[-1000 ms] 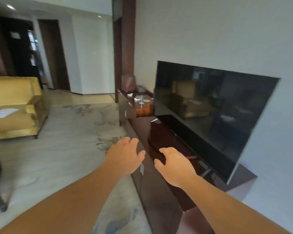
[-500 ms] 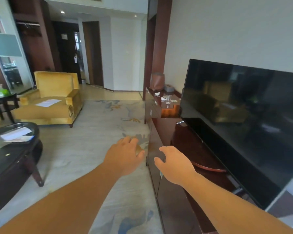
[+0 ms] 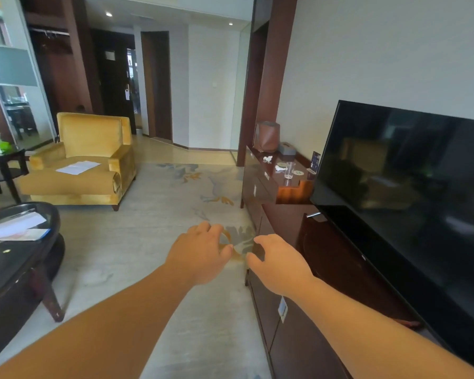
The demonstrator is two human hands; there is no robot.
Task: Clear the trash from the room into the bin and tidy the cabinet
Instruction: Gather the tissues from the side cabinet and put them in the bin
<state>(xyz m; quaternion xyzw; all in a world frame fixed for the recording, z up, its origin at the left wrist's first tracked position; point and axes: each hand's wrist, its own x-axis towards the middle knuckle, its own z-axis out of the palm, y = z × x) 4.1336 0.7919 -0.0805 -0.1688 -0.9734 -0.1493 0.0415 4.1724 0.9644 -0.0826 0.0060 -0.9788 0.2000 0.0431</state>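
Observation:
A long dark wooden cabinet [image 3: 282, 214] runs along the right wall. On its far raised end lie crumpled white paper scraps [image 3: 268, 159], another white scrap [image 3: 280, 168], a clear glass [image 3: 289, 170], a grey tissue box [image 3: 286, 148] and a brown bin-like container [image 3: 267, 135]. My left hand [image 3: 200, 253] and my right hand [image 3: 278, 265] are stretched out in front of me over the carpet beside the cabinet's front edge. Both have loosely curled fingers and hold nothing.
A large black TV [image 3: 411, 187] stands on the cabinet. A yellow armchair [image 3: 85, 165] with paper on its seat is at the left. A dark glass coffee table [image 3: 14, 250] with papers is near left. A small side table [image 3: 0, 157] holds a green item.
My view has swung left and up from the TV toward the room, bringing the armchair and coffee table into sight. Both hands keep the same outstretched pose.

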